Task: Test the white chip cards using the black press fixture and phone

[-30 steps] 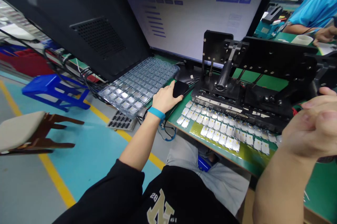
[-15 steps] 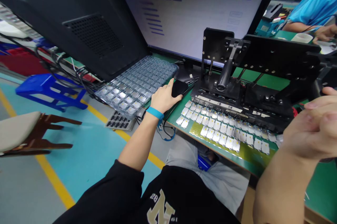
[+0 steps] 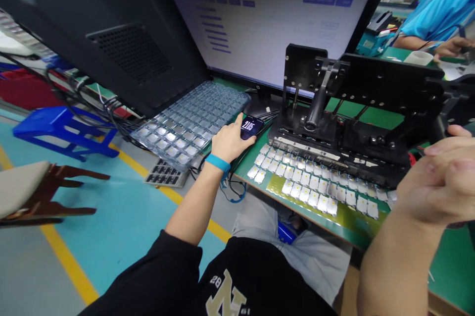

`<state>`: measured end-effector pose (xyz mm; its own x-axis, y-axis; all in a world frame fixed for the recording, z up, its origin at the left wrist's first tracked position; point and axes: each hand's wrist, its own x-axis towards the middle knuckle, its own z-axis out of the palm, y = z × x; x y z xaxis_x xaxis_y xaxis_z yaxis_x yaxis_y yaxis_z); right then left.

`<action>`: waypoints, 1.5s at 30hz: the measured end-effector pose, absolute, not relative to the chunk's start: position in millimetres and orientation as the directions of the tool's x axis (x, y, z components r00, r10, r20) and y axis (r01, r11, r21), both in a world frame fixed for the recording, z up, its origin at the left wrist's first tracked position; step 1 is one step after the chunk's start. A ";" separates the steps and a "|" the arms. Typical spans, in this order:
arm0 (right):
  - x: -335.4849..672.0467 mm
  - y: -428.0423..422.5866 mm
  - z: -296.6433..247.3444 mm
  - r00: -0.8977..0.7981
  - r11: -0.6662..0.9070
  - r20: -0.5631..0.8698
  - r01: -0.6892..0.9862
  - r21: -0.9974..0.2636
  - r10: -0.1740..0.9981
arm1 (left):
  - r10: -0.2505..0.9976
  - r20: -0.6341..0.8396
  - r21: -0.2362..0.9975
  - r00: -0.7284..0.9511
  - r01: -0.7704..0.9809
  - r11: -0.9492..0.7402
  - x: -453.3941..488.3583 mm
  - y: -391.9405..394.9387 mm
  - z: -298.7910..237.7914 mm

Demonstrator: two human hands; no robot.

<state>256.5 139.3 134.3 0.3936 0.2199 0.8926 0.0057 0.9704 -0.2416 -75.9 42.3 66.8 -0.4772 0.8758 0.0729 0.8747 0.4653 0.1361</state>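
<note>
My left hand point(image 3: 230, 141) is at the near end of a black phone point(image 3: 252, 127), its index finger and thumb against the edges. The phone's lit screen shows large digits. On the right, my right hand point(image 3: 441, 182) is closed with curled fingers beside the black clamp fixture point(image 3: 374, 142); whatever those fingers hold is hidden. In front of the fixture lie rows of small silvery plates with yellow dots point(image 3: 305, 178), some on a yellowish strip point(image 3: 276, 184).
A clear blister tray point(image 3: 193, 120) of small parts sits left of the phone. Behind stand a lit monitor point(image 3: 274, 24) and a large black casing point(image 3: 111, 33). Cables point(image 3: 111, 103) hang at the table's left edge. A co-worker's blue sleeve point(image 3: 434, 9) shows far right.
The phone's screen, dark before, is now lit with digits. My left hand stays at the phone, and my right hand keeps its closed pose. The view has shifted slightly.
</note>
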 end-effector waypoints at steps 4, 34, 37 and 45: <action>255.1 139.1 134.5 0.403 0.971 0.888 -0.004 -0.239 0.220 | 0.872 0.070 0.120 -0.484 0.872 0.475 -74.8 43.0 67.2; 268.1 150.9 128.3 0.373 0.983 0.912 0.001 -0.182 0.168 | 0.374 0.926 0.342 -0.053 0.535 -0.772 65.5 79.9 130.7; 265.0 147.7 131.3 0.345 0.982 0.922 0.005 -0.190 0.177 | 0.320 0.944 0.311 -0.080 0.541 -0.782 67.0 81.9 129.8; 261.9 140.3 132.1 0.326 0.983 0.930 0.020 -0.185 0.168 | 0.298 0.948 0.307 -0.109 0.550 -0.777 68.5 85.2 126.9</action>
